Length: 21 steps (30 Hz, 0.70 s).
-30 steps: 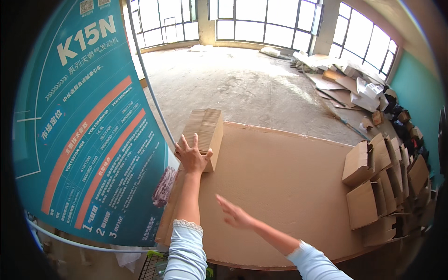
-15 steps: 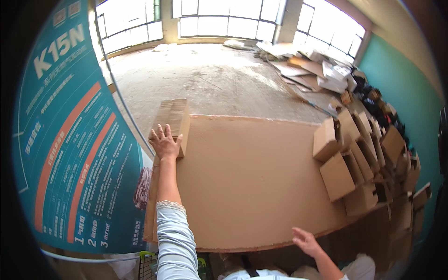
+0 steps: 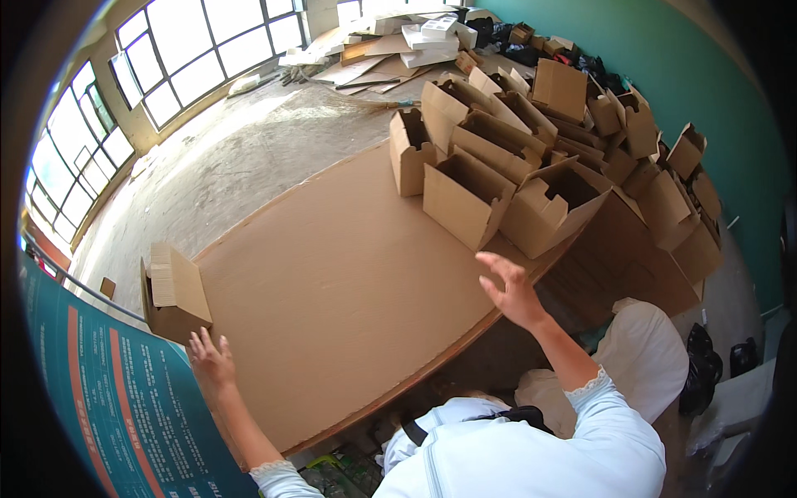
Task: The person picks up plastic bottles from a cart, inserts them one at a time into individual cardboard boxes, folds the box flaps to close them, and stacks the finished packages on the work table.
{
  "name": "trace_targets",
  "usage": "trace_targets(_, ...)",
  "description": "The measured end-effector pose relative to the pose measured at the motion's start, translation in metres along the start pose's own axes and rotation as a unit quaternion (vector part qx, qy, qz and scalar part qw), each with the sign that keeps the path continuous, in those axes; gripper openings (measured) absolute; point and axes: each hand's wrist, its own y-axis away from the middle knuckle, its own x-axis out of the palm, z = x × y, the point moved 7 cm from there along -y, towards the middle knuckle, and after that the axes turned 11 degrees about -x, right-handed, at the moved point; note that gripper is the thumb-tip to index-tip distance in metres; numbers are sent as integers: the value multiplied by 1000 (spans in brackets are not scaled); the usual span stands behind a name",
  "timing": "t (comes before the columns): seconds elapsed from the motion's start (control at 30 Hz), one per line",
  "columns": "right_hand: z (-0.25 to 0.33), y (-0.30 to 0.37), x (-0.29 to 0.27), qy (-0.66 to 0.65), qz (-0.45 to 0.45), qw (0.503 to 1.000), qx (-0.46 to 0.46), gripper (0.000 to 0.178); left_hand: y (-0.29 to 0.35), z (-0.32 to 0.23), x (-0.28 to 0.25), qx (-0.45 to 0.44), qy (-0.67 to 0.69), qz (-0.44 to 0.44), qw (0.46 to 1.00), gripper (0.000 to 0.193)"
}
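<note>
My left hand is open with its fingers spread, at the left edge of the cardboard-covered table. Just beyond its fingertips stands a brown bundle of cardboard, apart from the hand as far as I can tell. My right hand hangs over the table's near edge, thumb and fingers apart, holding nothing. Closest to it are a brown open-topped carton and another open carton with cut-out flaps. Behind these, several more cartons are heaped on the table's right end.
A teal printed banner stands along the left side. More cartons pile up beyond the table's right end. White stuffed sacks and a black bag lie at the near right. Cardboard and foam scraps are heaped at the back.
The view has swung to the right, toward the heap of cartons. My left hand has come off the cardboard bundle. My right hand has risen toward the open cartons.
</note>
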Motion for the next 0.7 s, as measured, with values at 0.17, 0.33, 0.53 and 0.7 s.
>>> trace_targets(0.17, -60, -41, -25, 118, -71, 989, -53, 51, 98, -141, 8, 30, 104, 105, 989, 55)
trace_targets(0.33, -116, -100, -1, 236, 0, 969, -78, 58, 166, -315, -11, 125, 222, 195, 947, 45)
trace_targets(0.53, -163, -132, 44, 199, 216, 953, -80, 34, 205, -362, -50, 113, 311, 268, 905, 39)
trace_targets(0.7, -87, -122, 66, 64, 238, 957, -152, 18, 235, -265, -77, -7, 272, 192, 943, 33)
